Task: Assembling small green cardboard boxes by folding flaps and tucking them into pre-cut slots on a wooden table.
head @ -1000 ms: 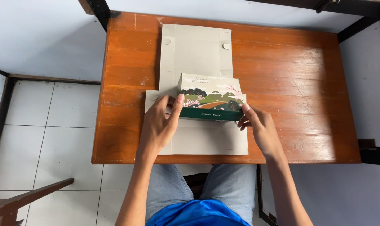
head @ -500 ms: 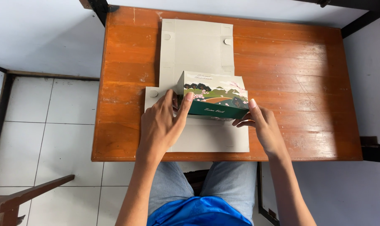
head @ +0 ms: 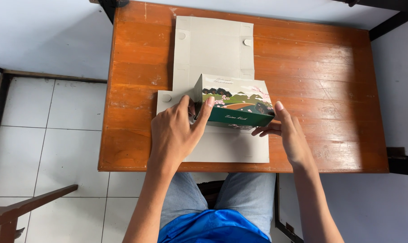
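A flat grey cardboard box blank [head: 213, 49] lies unfolded on a brown wooden table [head: 321, 76]. One printed panel [head: 235, 103], green with a landscape picture, is folded up from the blank and stands tilted. My left hand [head: 174, 132] grips the panel's left end, with the thumb on its front and fingers along the side flap. My right hand [head: 287, 130] holds the panel's right end, index finger up against its corner. The lower grey flap [head: 231, 148] stays flat under both hands.
The table's front edge [head: 240, 168] is just above my knees in blue jeans [head: 249, 198]. White floor tiles [head: 46, 135] lie to the left. A wooden chair part [head: 28, 207] shows at the lower left. A dark frame [head: 402, 162] sits at the right.
The printed panel has been raised more upright from the flat blank. Both hands shifted slightly along its ends while keeping hold.
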